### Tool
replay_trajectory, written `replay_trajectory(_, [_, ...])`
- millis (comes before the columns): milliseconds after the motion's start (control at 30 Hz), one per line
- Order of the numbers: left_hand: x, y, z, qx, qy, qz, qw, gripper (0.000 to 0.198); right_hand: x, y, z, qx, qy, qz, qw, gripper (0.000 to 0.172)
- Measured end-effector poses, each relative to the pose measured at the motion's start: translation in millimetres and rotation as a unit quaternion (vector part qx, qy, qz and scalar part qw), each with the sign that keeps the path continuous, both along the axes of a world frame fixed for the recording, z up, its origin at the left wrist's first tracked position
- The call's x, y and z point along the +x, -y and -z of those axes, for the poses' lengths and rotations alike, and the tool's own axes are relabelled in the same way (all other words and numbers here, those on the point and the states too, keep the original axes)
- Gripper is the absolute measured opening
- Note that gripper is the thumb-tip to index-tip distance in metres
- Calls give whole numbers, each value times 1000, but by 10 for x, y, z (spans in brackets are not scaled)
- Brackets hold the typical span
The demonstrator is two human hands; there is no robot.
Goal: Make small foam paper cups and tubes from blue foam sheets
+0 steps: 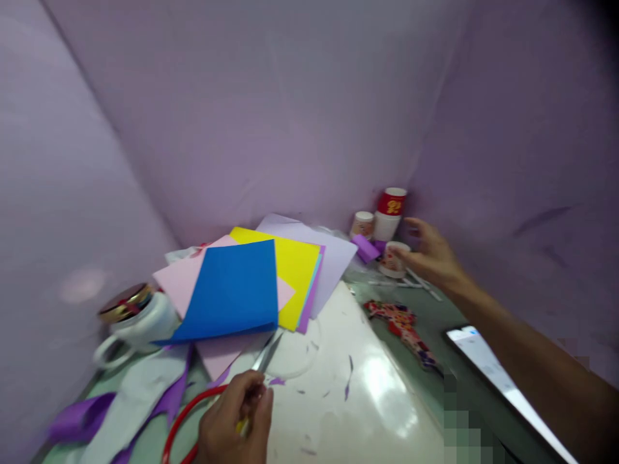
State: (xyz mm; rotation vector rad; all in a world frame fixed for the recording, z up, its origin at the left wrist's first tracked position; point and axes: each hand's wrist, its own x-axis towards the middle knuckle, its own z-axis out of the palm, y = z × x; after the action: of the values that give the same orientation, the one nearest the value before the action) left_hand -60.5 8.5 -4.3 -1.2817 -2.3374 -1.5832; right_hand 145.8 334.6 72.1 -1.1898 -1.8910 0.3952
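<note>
My left hand [236, 419] is closed around a pair of scissors [265, 356]. Its metal blades point away from me, and a large red handle loop shows at the left of the hand. At the right, my right hand [432, 256] is stretched out with thumb and fingers apart. Its thumb overlaps the side of a small white tub [394, 263]; whether they touch I cannot tell. Behind that tub stand a red and white paper cup stack [391, 212] and another small tub [362, 225]. A purple paper piece [365, 249] lies beside them.
A blue sheet [236, 283] tops fanned pink, yellow, purple and lilac sheets. At the left sit a white mug [155, 322] and purple paper strips [84, 415]. Purple scraps dot the white board [338, 399]. A patterned cloth item [401, 325] and a lit phone [493, 367] lie right.
</note>
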Motion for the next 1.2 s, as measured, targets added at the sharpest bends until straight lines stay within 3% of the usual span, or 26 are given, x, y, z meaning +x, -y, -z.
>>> replay_trajectory(67, [-31, 10, -99, 18, 84, 1, 996, 12, -148, 368, -121, 9, -34, -63, 997, 55])
replay_trajectory(133, [-66, 31, -177, 29, 239, 53, 969, 18, -321, 877, -165, -37, -100, -200, 974, 37])
replay_trajectory(167, [-72, 46, -206, 25, 329, 94, 939, 23, -408, 1162, -156, -82, -117, -267, 953, 29])
replay_trajectory(233, [-50, 85, -242, -1, 468, 179, 865, 36, -565, 1711, -84, -213, -111, -430, 870, 17])
replay_trajectory(300, [6, 125, -249, -31, 525, 240, 816, 46, -679, 2134, 21, -292, -124, -514, 797, 13])
replay_trajectory(333, [36, 141, -244, -37, 533, 260, 805, 49, -712, 2279, 71, -328, -151, -530, 767, 10])
replay_trajectory(400, [82, 160, -221, -47, 552, 295, 778, 52, -729, 2445, 143, -373, -199, -513, 747, 9])
replay_trajectory(467, [102, 162, -194, -55, 567, 322, 756, 54, -689, 2500, 169, -346, -214, -487, 773, 10])
replay_trajectory(567, [99, 151, -186, -74, 587, 356, 723, 56, -584, 2520, 136, -189, -169, -483, 838, 7])
replay_trajectory(667, [87, 150, -233, -80, 603, 370, 702, 54, -512, 2554, 73, -38, -95, -476, 873, 9])
replay_trajectory(767, [79, 160, -298, -65, 609, 368, 700, 49, -512, 2589, 26, 43, -56, -462, 884, 13])
replay_trajectory(967, [115, 132, -333, -101, 620, 406, 664, 59, -605, 2621, 35, 74, -79, -466, 878, 12])
replay_trajectory(1067, [132, 126, -347, -90, 596, 386, 698, 53, -630, 2592, 86, 84, -81, -441, 890, 13])
replay_trajectory(1200, [87, 181, -464, -82, 489, 353, 793, 41, -623, 2394, 142, 25, -170, -376, 910, 14])
